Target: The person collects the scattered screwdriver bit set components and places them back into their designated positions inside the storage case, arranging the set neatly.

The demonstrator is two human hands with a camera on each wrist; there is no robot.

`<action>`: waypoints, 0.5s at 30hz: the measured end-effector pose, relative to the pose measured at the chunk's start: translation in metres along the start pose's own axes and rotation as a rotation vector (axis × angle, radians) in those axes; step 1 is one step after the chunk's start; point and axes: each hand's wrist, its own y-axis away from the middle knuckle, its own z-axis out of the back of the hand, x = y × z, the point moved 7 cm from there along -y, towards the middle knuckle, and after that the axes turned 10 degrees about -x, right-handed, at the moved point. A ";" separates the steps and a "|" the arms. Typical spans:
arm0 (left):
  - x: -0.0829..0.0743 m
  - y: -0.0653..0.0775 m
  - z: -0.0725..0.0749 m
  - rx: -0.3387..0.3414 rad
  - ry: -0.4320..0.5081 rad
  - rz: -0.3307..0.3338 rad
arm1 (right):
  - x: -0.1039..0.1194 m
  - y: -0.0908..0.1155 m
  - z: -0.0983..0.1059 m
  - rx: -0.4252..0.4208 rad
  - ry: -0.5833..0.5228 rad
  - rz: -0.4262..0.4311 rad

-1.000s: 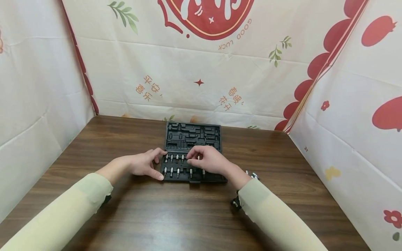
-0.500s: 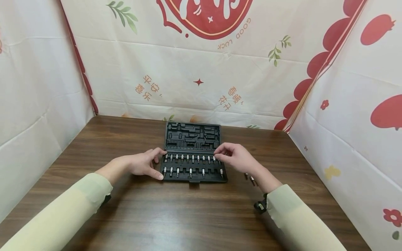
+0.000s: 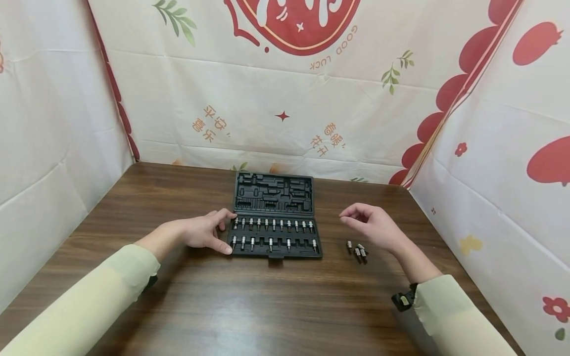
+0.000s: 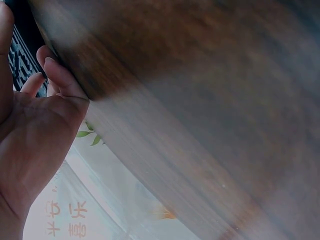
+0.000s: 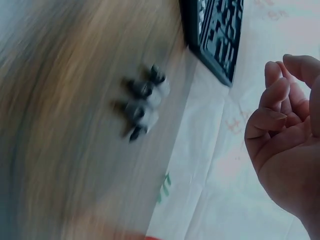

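Left hand (image 3: 206, 233) against black case (image 3: 276, 215)

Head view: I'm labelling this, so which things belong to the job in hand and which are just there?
Likely the job:
open black case
seated bits
four loose bits
left hand, at the case's edge
right hand

Just there:
wooden table
patterned cloth
black wrist device

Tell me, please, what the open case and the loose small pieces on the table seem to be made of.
Case: black, dull finish, probably moulded plastic, since shaped hollows are formed into its surface.
Loose pieces: likely metal, because one end shines silvery; the other is dark, perhaps coated metal.
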 end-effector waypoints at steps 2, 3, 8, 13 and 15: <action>0.000 0.000 0.000 0.000 0.001 0.000 | -0.005 0.003 0.006 -0.011 0.009 -0.008; 0.000 0.000 0.000 0.000 0.001 -0.001 | -0.009 0.005 0.008 -0.013 0.017 -0.013; 0.000 0.000 0.000 0.001 0.001 0.002 | -0.025 0.013 0.014 0.001 0.070 -0.020; -0.001 0.001 0.000 0.002 -0.001 0.005 | -0.038 0.018 0.016 0.040 0.121 -0.017; -0.001 0.001 0.000 0.002 -0.002 0.007 | -0.043 0.020 0.016 0.065 0.137 -0.020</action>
